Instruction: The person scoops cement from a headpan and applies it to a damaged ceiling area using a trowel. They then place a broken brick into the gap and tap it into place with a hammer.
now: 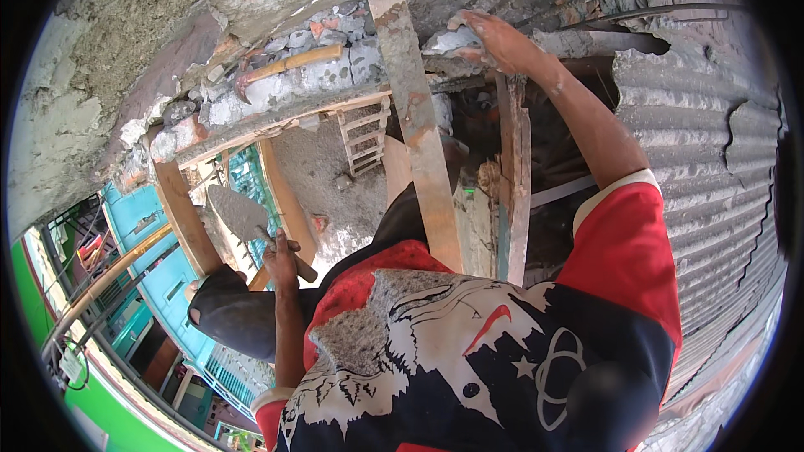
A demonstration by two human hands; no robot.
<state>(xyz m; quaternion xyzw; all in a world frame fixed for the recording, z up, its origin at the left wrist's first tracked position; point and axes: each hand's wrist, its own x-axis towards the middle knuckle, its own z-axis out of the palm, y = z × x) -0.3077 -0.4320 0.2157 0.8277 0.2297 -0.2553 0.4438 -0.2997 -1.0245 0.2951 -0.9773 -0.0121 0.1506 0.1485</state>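
Fingers of your left hand [283, 261] wrap the handle of a trowel [238, 211], its blade pointing toward the near edge of the ledge [272, 102], left of the plank [412, 109]. Right of it, your right hand [502, 42] curves over a pale chunk [446, 40]; its grip cannot be told. A hammer [293, 62] lies on the ledge's left half.

Grey corrugated sheeting [695, 151], turquoise wall [126, 205]

A head-worn fisheye looks down, close above the wearer's shirt [502, 360].
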